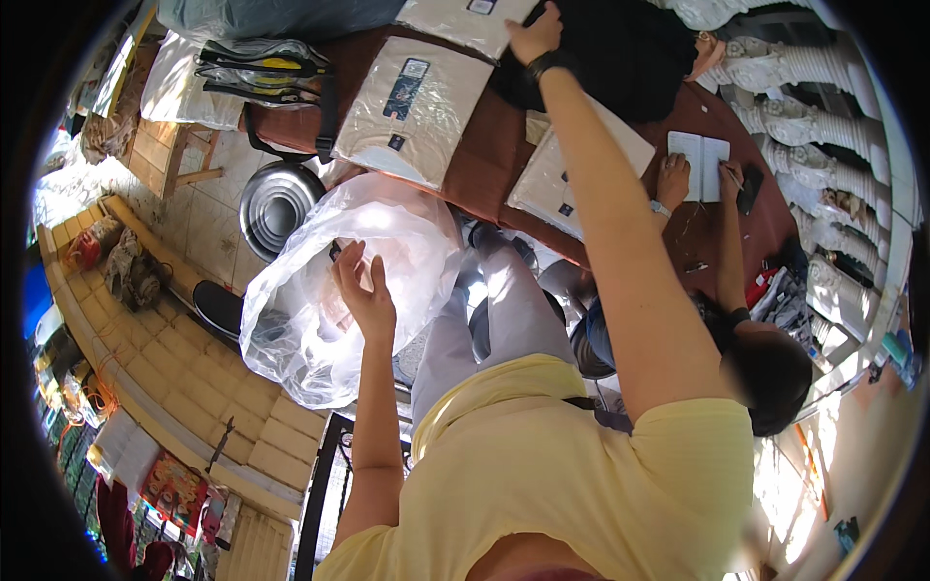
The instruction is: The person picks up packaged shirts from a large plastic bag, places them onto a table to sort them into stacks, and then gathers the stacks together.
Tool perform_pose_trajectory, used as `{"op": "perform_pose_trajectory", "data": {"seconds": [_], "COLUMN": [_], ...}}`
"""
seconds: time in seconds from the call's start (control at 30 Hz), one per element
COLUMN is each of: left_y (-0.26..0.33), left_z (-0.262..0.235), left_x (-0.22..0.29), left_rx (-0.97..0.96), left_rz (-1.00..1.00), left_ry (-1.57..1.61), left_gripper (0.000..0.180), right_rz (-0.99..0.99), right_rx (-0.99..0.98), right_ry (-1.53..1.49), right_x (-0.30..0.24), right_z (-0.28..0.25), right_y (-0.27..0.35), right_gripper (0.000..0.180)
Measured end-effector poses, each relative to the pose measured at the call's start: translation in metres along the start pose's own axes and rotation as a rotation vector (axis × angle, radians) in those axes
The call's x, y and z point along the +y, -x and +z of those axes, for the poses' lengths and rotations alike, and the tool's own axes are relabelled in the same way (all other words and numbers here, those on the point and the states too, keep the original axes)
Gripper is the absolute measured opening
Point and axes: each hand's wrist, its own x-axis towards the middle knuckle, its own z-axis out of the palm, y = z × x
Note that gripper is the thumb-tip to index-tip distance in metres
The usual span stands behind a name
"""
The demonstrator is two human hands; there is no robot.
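My left hand (366, 295) is raised over a large clear plastic bag (276, 324), its fingers apart and nothing visible in them. The bag gapes on the near side of the brown-covered table, with pale contents partly blurred by glare. My right arm stretches across the table. At its end my right hand (536, 39), thumb and fingers apart, lies at the right edge of a far white garment packet (455, 27), beside black cloth (620, 58). Nearer lie another clear-wrapped white garment (436, 107) and a third packet (542, 189), partly hidden by my forearm.
To the right, a co-worker's hands are at an open notebook (697, 160), one holding a pen. A black strapped bag (262, 73) lies at the table's left end. A round metal-looking stool (281, 208) stands left of the plastic bag. White balusters (804, 121) line the right side.
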Motion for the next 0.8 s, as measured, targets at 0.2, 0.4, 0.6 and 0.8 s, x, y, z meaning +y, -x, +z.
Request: {"op": "perform_pose_trajectory", "data": {"seconds": [0.2, 0.4, 0.6, 0.8], "left_y": [0.043, 0.073, 0.079, 0.077], "left_z": [-0.021, -0.022, -0.024, -0.022], "left_x": [-0.025, -0.078, -0.1, -0.075], "left_rx": [-0.229, -0.609, -0.674, -0.604], "left_rz": [0.139, 0.02, 0.027, 0.058], "left_ry": [-0.542, -0.708, -0.564, -0.492], "left_gripper": [0.047, 0.061, 0.056, 0.051], "right_rz": [-0.29, -0.292, -0.252, -0.227], "right_rx": [-0.269, -0.781, -0.753, -0.624], "right_ry": [-0.148, -0.335, -0.307, -0.227], "right_x": [-0.106, -0.157, -0.154, -0.13], "right_z": [-0.084, -0.122, -0.145, -0.168], "right_y": [0.263, 0.388, 0.406, 0.392], "right_gripper": [0.041, 0.03, 0.025, 0.023]}}
